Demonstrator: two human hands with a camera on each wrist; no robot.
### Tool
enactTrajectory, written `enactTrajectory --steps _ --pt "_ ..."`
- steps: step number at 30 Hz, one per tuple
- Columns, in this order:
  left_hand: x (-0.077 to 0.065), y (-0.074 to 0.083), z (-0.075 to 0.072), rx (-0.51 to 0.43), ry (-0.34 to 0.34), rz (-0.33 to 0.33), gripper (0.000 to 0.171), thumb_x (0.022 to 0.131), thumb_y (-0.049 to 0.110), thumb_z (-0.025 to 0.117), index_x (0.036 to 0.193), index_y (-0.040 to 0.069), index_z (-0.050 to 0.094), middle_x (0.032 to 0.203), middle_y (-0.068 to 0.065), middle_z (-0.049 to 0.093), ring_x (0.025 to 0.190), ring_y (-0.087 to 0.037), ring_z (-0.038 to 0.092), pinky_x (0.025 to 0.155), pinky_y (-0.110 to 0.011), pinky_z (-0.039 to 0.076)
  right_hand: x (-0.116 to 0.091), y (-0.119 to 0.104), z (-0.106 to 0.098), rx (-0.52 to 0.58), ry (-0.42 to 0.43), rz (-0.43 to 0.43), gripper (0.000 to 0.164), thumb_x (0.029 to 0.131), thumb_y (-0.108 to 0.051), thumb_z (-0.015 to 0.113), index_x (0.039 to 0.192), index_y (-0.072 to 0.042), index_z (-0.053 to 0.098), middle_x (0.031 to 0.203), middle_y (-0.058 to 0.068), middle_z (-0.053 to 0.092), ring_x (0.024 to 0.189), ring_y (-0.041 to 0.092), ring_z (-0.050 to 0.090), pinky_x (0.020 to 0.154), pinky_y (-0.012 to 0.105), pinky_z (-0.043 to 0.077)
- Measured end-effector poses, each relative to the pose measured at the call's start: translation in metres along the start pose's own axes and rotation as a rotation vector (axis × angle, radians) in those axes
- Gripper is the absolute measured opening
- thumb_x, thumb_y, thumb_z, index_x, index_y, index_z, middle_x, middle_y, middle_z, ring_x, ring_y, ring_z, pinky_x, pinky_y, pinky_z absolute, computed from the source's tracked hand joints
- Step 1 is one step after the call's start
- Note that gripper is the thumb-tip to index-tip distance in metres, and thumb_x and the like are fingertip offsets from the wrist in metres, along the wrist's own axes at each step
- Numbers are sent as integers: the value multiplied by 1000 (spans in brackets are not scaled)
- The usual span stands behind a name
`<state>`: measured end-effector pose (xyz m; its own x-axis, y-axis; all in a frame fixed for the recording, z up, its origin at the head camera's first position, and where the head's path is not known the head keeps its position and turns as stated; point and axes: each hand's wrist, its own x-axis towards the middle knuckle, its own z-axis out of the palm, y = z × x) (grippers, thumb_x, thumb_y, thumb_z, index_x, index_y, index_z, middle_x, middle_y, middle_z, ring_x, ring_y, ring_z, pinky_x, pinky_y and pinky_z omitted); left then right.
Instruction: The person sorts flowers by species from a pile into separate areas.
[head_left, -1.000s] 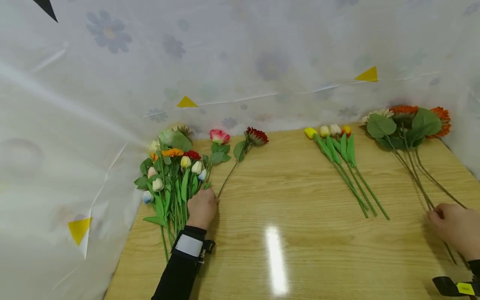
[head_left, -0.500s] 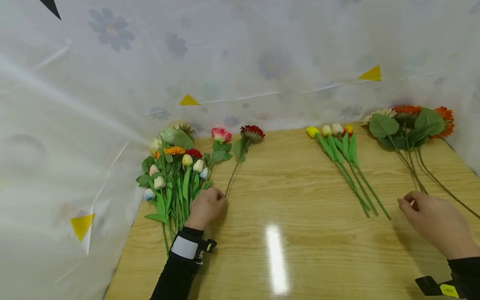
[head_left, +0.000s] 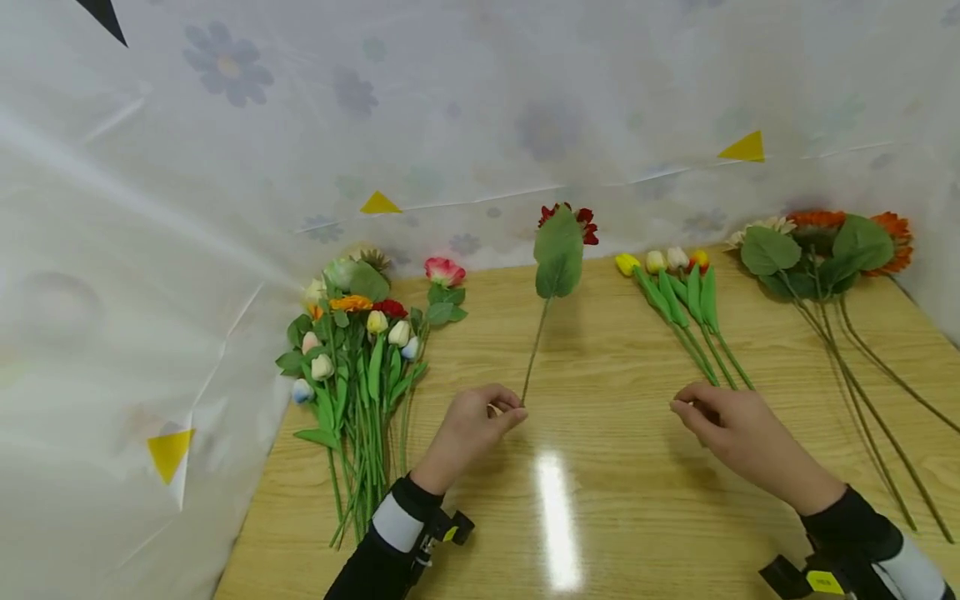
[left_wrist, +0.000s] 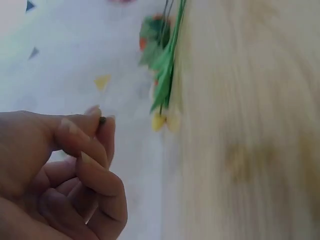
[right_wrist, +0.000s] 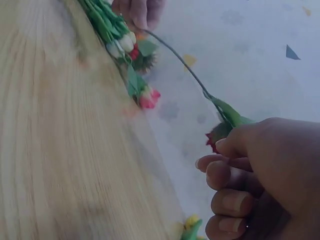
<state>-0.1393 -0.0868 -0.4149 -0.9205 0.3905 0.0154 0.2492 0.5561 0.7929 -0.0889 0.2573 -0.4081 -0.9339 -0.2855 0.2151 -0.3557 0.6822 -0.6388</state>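
Observation:
My left hand (head_left: 472,429) pinches the lower stem of a dark red daisy-like flower (head_left: 589,227) between thumb and fingertips. The flower is raised over the table, its green leaf (head_left: 559,254) covering much of the bloom. In the left wrist view the stem end (left_wrist: 102,120) shows between the fingertips. My right hand (head_left: 750,442) hovers near the tulip stems, fingers loosely curled around nothing. Seen from the right wrist, the red bloom (right_wrist: 212,140) appears behind my right thumb, and the left hand (right_wrist: 140,11) holds the stem's far end.
A dense mixed bunch (head_left: 352,400) of tulips and other flowers lies at the left, a pink rose (head_left: 445,272) beside it. Several tulips (head_left: 667,292) lie right of centre. Orange and cream flowers (head_left: 817,250) lie far right. A pale patterned sheet (head_left: 480,108) borders the wooden table (head_left: 615,517).
My left hand has lifted the dark red flower away from the left bunch and carried it right. The right hand has left the orange flowers' stems and moved left toward the middle.

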Motion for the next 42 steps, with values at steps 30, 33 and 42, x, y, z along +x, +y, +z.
enactTrajectory --steps 30,33,42 --pt "-4 15 47 200 -82 159 18 100 27 63 111 14 71 94 7 71 67 5 59 61 -13 47 2 -13 8 184 103 49 5 102 -10 58 103 -12 62 71 -2 58 51 10 46 47 26 34" --pt "-9 -4 27 317 28 131 18 99 24 64 112 12 70 97 2 71 77 -4 63 62 -17 48 -10 11 -14 72 139 108 6 103 -12 57 104 -10 62 71 -2 58 52 10 46 48 27 31" --pt "-23 -43 -24 660 276 -60 21 96 21 70 111 6 68 91 -9 69 60 -18 61 48 -29 47 -38 84 -65 -358 251 231 15 99 -6 57 93 8 58 64 5 54 46 1 37 44 26 30"
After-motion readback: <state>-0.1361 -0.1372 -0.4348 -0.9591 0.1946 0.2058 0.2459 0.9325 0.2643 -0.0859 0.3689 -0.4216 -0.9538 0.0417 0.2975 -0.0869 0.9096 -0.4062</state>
